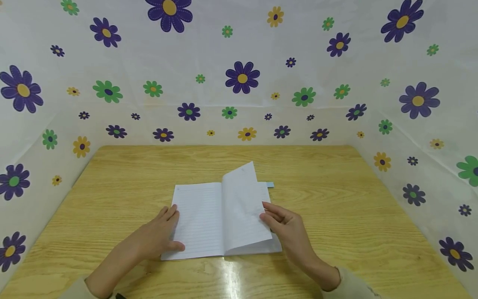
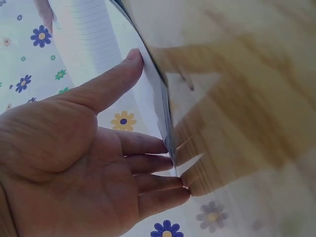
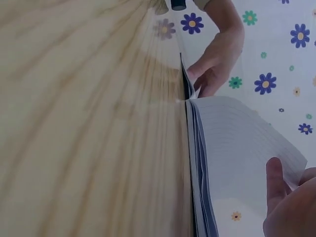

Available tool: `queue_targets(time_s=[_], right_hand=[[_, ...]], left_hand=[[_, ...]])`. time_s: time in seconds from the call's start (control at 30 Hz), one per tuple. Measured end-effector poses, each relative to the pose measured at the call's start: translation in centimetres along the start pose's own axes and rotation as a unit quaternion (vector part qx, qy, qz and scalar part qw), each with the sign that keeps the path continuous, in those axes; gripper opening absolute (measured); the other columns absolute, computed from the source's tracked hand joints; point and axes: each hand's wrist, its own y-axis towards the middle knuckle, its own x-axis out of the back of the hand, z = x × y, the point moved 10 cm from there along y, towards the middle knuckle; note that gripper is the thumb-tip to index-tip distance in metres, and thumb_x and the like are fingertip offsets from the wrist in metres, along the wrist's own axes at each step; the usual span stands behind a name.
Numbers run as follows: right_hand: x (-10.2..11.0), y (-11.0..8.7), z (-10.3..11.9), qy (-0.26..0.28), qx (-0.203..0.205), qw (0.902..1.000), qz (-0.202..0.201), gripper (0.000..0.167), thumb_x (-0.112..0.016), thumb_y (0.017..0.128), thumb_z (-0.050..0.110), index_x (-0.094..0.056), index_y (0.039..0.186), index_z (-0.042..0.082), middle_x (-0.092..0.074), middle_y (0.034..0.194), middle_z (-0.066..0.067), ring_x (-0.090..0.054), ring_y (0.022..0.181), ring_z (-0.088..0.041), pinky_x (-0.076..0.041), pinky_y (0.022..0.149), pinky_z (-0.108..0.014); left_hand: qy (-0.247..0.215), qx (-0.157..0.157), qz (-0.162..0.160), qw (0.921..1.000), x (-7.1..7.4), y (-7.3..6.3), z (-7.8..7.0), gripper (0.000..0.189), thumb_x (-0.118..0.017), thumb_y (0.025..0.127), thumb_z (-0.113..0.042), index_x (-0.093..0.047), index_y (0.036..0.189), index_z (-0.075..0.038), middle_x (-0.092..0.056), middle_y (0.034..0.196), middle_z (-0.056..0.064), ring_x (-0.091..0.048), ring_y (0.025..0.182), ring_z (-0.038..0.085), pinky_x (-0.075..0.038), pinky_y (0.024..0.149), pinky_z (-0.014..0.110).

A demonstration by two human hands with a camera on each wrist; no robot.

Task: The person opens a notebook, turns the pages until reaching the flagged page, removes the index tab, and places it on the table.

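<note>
An open notebook (image 1: 199, 216) with lined white pages lies on the table in the head view. My left hand (image 1: 160, 232) rests at its left edge, thumb and fingertips on the left page. In the left wrist view the fingers (image 2: 153, 192) of that hand stretch out along the notebook's edge. At the other side, my right hand (image 1: 289, 232) pinches the outer edge of a page (image 1: 244, 211) between thumb and fingers. This page is raised off the right half, its top corner standing up. The right wrist view shows the lifted page (image 3: 242, 133) bowed above the stacked sheets.
A light blue tab (image 1: 270, 185) sticks out at the notebook's upper right. The wooden table (image 1: 321, 174) is enclosed at the back and sides by a white cloth (image 1: 209, 54) printed with flowers. A small dark object (image 3: 178, 4) shows near the left sleeve.
</note>
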Motion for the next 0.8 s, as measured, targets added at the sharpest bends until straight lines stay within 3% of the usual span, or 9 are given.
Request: queue_targets(time_s=[0.23, 0.43, 0.8], right_hand=[[-0.8, 0.1, -0.1, 0.023, -0.002, 0.9997, 0.012, 0.038, -0.072, 0.095, 0.002, -0.067, 0.132, -0.005, -0.075, 0.11, -0.016, -0.071, 0.096, -0.012, -0.059, 0.081, -0.024], [-1.7, 0.1, 0.1, 0.019, -0.006, 0.9996, 0.018, 0.037, -0.074, 0.094, 0.004, -0.068, 0.131, -0.005, -0.074, 0.112, -0.017, -0.07, 0.094, -0.01, -0.058, 0.078, -0.021], [-3.5, 0.4, 0.2, 0.031, 0.0, 0.9985, 0.046, 0.038, -0.074, 0.095, 0.005, -0.068, 0.131, -0.005, -0.073, 0.115, -0.019, -0.07, 0.097, -0.012, -0.058, 0.08, -0.022]], left_hand=[[0.006, -0.002, -0.012, 0.9999, 0.9, 0.0, -0.2, 0.093, -0.074, 0.093, -0.047, -0.037, 0.148, 0.019, -0.022, 0.159, 0.042, -0.02, 0.146, 0.06, -0.031, 0.113, 0.068], [0.006, -0.01, -0.06, 0.9981, 2.7, 0.3, -1.2, 0.086, -0.069, 0.099, -0.044, -0.036, 0.151, 0.016, -0.026, 0.16, 0.037, -0.024, 0.148, 0.055, -0.035, 0.112, 0.064], [-0.011, -0.057, -0.152, 0.9867, 5.7, 0.1, -4.7, 0.077, -0.065, 0.104, -0.036, -0.032, 0.157, 0.008, -0.029, 0.164, 0.025, -0.037, 0.147, 0.042, -0.041, 0.111, 0.056]])
